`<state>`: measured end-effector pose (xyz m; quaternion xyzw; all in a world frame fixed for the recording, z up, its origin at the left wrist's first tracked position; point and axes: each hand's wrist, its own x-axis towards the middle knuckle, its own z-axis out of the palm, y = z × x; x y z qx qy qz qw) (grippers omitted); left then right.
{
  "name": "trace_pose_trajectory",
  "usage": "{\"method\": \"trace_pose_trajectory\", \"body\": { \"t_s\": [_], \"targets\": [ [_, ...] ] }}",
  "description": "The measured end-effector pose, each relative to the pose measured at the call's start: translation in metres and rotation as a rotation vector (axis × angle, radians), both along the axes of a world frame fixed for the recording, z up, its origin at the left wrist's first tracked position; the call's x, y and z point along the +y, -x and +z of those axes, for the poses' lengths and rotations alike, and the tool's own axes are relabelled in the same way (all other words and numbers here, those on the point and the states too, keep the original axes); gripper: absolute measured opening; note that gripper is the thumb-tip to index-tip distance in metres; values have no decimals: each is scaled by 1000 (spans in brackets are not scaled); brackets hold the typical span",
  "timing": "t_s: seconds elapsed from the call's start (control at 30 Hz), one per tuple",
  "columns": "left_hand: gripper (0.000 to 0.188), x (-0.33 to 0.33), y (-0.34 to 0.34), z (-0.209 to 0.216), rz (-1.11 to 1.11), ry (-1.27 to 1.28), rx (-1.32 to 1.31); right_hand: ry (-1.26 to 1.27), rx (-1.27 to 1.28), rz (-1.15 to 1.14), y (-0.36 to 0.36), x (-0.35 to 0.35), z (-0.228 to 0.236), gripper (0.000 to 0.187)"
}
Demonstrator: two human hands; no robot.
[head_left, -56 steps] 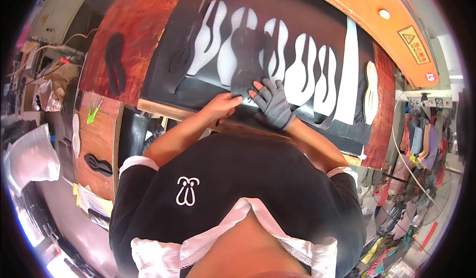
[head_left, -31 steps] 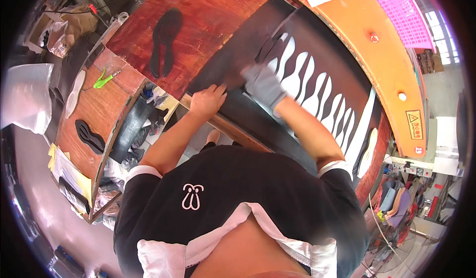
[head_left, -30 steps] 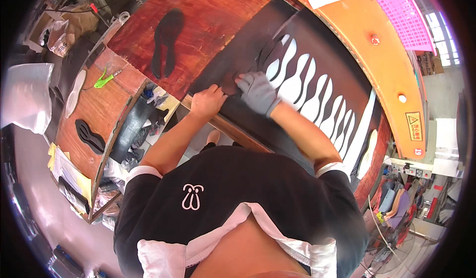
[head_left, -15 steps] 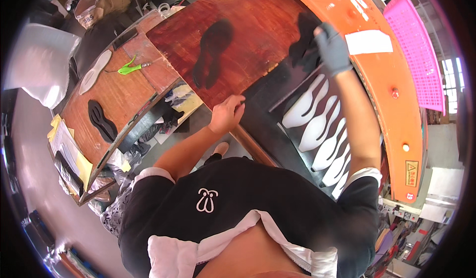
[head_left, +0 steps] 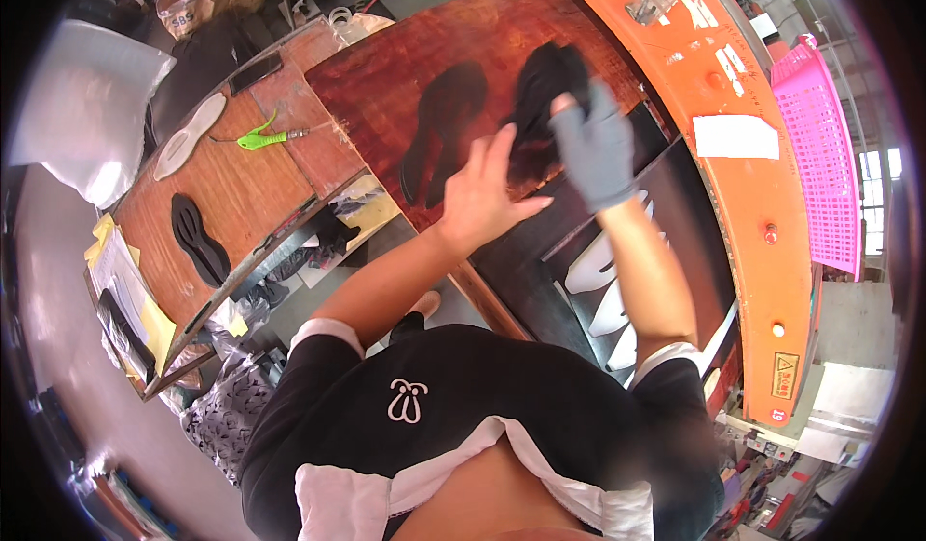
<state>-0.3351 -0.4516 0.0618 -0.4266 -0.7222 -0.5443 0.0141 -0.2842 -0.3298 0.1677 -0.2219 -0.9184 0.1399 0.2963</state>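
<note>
Sheet (head_left: 552, 80), black — eleven o'clock from the right hand (head_left: 596, 150), grip too blurred to tell — one o'clock from the spread left hand (head_left: 484, 197).

We look down on a wooden side table (head_left: 241, 184) beside a red-brown worktop (head_left: 371, 93), a glossy grey floor (head_left: 72, 329) stretching along the left; at right, bright light fills a paned window (head_left: 873, 189) above a pale wall (head_left: 856, 321).

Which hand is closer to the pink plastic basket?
Right. The grey-gloved right hand is left of the pink basket, across the orange beam; the bare left hand is farther left, by the reddish wooden board.
</note>
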Motion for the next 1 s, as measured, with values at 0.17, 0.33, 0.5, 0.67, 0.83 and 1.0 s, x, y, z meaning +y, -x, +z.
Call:
{"method": "trace_pose_trajectory", "body": {
  "t_s": [0.17,0.33,0.5,0.67,0.83,1.0],
  "targets": [
    [46,2,17,20,-114,-144,-112,228,43,326,-18,-17,-2,39],
    [24,-11,49,34,-701,-312,-727,642,88,201,-26,23,16,45],
    [42,-5,75,45,-831,-203,-1397,1276,201,221,-20,12,-14,22],
    [45,-28,78,9,-737,336,-1026,1612,586,126,9,10,-52,11],
    [41,-60,92,-26,-616,66,-1483,1676,496,45,44,21,-89,12],
    [41,-39,123,-65,-120,334,-744,1462,98,-122,87,70,-140,32]
  ]
}}
